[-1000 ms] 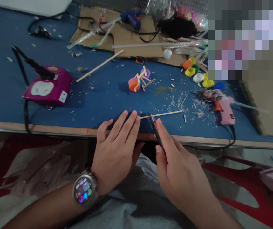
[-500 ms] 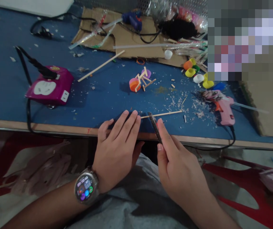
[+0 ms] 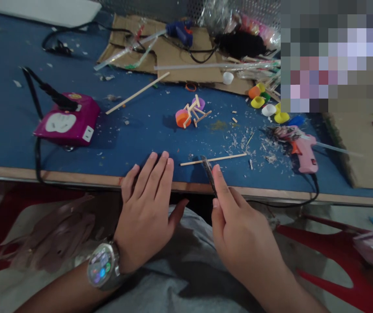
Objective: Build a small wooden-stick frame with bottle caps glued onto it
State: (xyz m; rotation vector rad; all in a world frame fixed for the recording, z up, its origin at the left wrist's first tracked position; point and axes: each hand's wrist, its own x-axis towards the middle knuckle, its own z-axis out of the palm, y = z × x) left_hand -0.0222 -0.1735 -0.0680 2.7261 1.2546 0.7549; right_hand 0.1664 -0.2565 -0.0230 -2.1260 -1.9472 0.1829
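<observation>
The left hand (image 3: 147, 204) lies flat and spread at the near edge of the worktop (image 3: 17, 126), fingers (image 3: 155, 169) straight and together, holding nothing; its fingertips point toward the far edge and stop just left of the thin wooden stick (image 3: 212, 159), apart from it. That stick lies on the blue surface close to the near edge, its long axis running nearly parallel to that edge, left end slightly nearer the person than the right end. The right hand (image 3: 235, 226) is closed around a narrow dark blade tool (image 3: 209, 174), pinched between thumb and forefinger, with the tip set on or against the stick a little left of its middle, crossing it at a steep angle. So the right hand is the one at the stick, and the stick's free left end points toward the left hand's fingertips. Farther right, near the same edge, rests a pink glue gun (image 3: 298, 145) among wood shavings (image 3: 267, 152).
</observation>
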